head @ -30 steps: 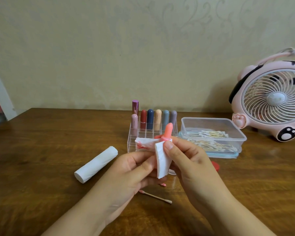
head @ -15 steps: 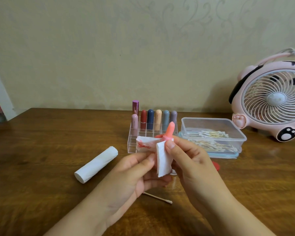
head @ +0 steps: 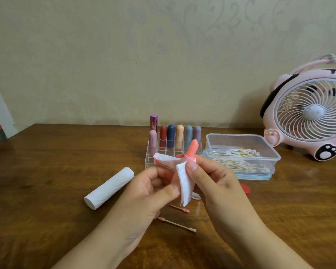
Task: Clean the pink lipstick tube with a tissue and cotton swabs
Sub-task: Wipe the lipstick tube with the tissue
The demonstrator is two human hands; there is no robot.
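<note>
Pink lipstick tube (head: 190, 158), its coral stick wound out and upright, sits wrapped in a folded white tissue (head: 184, 183) above the brown wooden table (head: 47, 191). The right hand (head: 211, 181) pinches tissue against tube; the left hand (head: 149, 189) grips the tissue's other end. Light and likely slick, it is best held by the barrel, as the waxy tip would probably smear. Two used cotton swabs (head: 177, 224) lie near; a clear lipstick rack (head: 171, 146) and a clear plastic swab box (head: 241, 152) stand far behind.
</note>
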